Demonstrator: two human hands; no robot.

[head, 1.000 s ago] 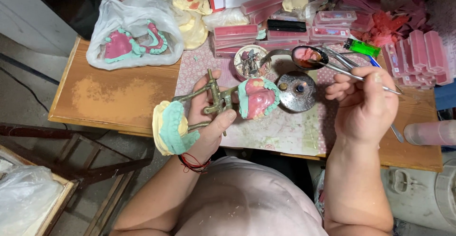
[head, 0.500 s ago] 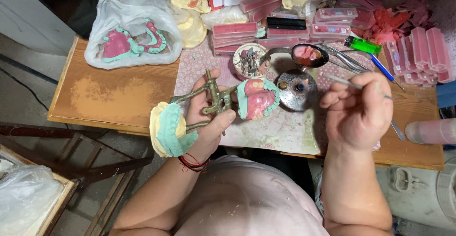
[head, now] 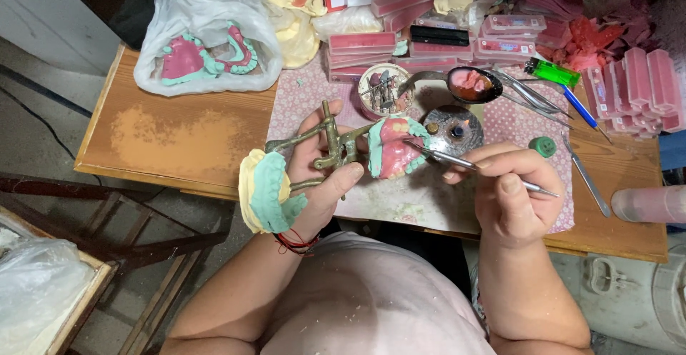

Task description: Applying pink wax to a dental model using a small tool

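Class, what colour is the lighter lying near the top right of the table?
The lighter is bright green, seen in the head view.

Head view: the left hand (head: 325, 173) grips a brass articulator (head: 330, 148) carrying two dental casts — a teal one (head: 268, 192) at the wrist, a pink-and-teal one (head: 393, 148) opposite. The right hand (head: 511, 194) holds a thin metal instrument (head: 464, 163), its tip touching the pink cast above the wooden table (head: 179, 137).
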